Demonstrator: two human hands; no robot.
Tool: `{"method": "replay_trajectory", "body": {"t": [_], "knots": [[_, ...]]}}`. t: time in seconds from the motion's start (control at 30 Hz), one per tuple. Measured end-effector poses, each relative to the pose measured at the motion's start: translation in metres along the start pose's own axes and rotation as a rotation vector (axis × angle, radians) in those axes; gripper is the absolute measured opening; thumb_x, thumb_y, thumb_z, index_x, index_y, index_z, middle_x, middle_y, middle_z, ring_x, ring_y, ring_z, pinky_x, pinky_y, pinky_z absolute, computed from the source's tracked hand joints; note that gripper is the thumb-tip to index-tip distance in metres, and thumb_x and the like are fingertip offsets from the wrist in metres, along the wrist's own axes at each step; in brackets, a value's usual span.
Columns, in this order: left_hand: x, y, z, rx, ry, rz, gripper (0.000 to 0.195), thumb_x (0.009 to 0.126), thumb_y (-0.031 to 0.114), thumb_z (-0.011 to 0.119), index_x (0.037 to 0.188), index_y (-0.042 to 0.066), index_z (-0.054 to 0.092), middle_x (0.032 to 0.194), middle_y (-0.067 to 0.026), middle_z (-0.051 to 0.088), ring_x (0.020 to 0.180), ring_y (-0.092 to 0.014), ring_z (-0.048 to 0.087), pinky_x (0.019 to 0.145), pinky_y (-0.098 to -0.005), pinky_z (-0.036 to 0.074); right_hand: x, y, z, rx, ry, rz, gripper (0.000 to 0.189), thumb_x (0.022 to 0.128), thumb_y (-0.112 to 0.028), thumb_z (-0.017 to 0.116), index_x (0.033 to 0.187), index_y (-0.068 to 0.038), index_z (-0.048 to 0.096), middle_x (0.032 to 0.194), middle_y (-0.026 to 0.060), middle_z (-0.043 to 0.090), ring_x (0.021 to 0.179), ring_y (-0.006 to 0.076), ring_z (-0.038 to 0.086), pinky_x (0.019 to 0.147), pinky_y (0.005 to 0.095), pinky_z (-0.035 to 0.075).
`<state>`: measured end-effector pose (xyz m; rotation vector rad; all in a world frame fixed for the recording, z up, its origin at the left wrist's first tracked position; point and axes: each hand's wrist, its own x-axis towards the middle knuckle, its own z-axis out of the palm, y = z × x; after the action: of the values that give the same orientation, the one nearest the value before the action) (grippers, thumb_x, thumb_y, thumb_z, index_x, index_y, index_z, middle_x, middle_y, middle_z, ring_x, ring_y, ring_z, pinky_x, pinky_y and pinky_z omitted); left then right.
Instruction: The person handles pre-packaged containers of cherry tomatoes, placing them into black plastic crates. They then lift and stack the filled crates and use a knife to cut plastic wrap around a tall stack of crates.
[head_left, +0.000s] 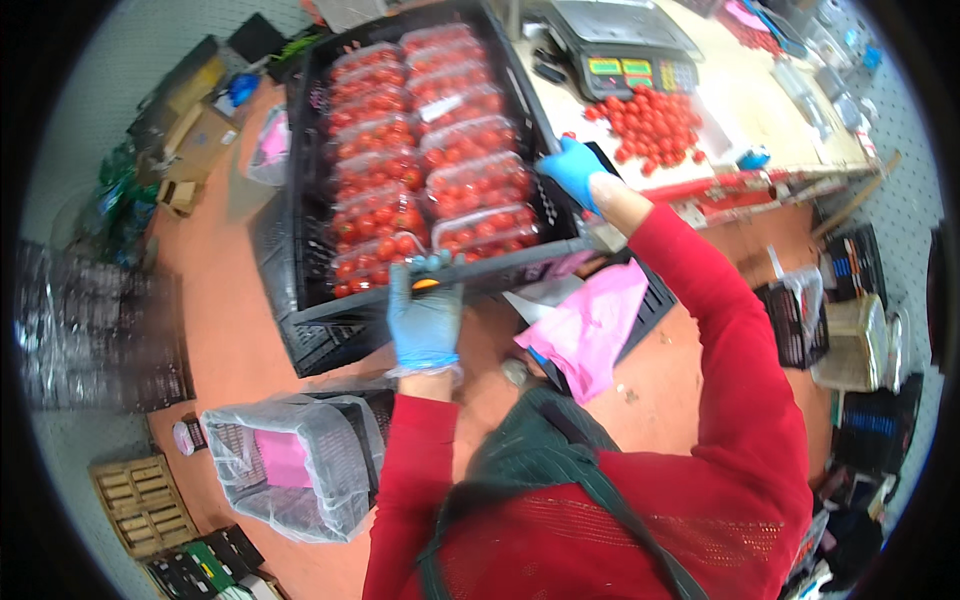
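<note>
A black plastic crate (540, 97) holds two rows of clear punnets of small red tomatoes (379, 184). My left hand (426, 315), in a blue glove, grips the near rim of the crate, with the fingertips over the edge beside the punnets. My right hand (574, 169), also gloved in blue, is on the right side wall of the crate; its fingers are partly hidden. Loose red tomatoes (651, 127) lie in a heap on the worktable, to the right of that hand. Behind them stands a digital scale (622, 45). The crate sits tilted in the view, above other black crates.
The worktable's red edge (780, 187) runs close on the right. A crate lined with clear plastic (300, 457) stands on the floor at lower left. Pink sheeting (589, 326) hangs over a black crate near my body. Stacked crates (97, 330) and a wooden pallet (142, 506) are at far left.
</note>
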<state>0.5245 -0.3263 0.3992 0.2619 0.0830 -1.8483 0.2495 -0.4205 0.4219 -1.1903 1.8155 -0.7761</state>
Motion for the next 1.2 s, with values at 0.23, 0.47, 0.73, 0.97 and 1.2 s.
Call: {"method": "replay_trajectory", "body": {"t": [0.23,0.47,0.73,0.97,1.2], "knots": [[-0.010,0.009,0.025,-0.124,0.040,0.036,0.025,0.088,0.028,0.060,0.082,0.003,0.060,0.076,-0.0102,0.064,0.089,-0.030,0.061,0.098,-0.0572,0.036,-0.019,-0.043,0.004,-0.142,0.082,-0.036,0.043,0.067,-0.015,0.063,0.103,0.007,0.055,0.088,0.0214,0.064,0.082,0.0290,0.064,0.070,0.0337,0.050],[-0.118,0.047,0.033,0.163,-0.006,0.211,0.022,0.091,0.026,0.056,0.086,0.004,0.058,0.081,-0.0103,0.060,0.088,-0.027,0.058,0.099,-0.0503,0.038,-0.138,-0.028,0.024,0.469,-0.236,-0.140,0.030,0.071,-0.008,0.065,0.099,0.000,0.057,0.078,0.0040,0.059,0.061,0.0130,0.054,0.056,0.0262,0.045],[-0.212,0.034,-0.018,-0.029,0.314,0.214,0.018,0.090,0.023,0.057,0.082,0.006,0.055,0.078,-0.0088,0.059,0.079,-0.025,0.059,0.083,-0.0434,0.049,-0.219,0.035,0.063,0.430,-0.289,0.027,0.025,0.077,-0.004,0.061,0.101,-0.002,0.056,0.087,0.0028,0.059,0.074,0.0127,0.055,0.067,0.0258,0.046],[-0.217,0.005,-0.038,0.278,0.150,0.412,0.029,0.094,0.030,0.053,0.112,0.009,0.045,0.097,-0.0102,0.061,0.088,-0.019,0.060,0.086,-0.0347,0.047,-0.207,0.054,0.075,0.438,-0.133,0.004,0.007,0.079,-0.010,0.056,0.086,-0.008,0.057,0.063,-0.0004,0.051,0.050,0.0130,0.049,0.046,0.0261,0.040],[-0.202,-0.013,-0.062,0.223,0.038,0.492,0.025,0.095,0.029,0.050,0.107,0.006,0.049,0.086,-0.0050,0.056,0.083,-0.016,0.056,0.080,-0.0331,0.048,-0.182,0.024,0.029,-0.657,-0.338,-0.200,0.050,0.082,-0.049,0.064,0.079,0.001,0.065,0.063,0.0061,0.059,0.052,0.0157,0.050,0.049,0.0332,0.043]]}}
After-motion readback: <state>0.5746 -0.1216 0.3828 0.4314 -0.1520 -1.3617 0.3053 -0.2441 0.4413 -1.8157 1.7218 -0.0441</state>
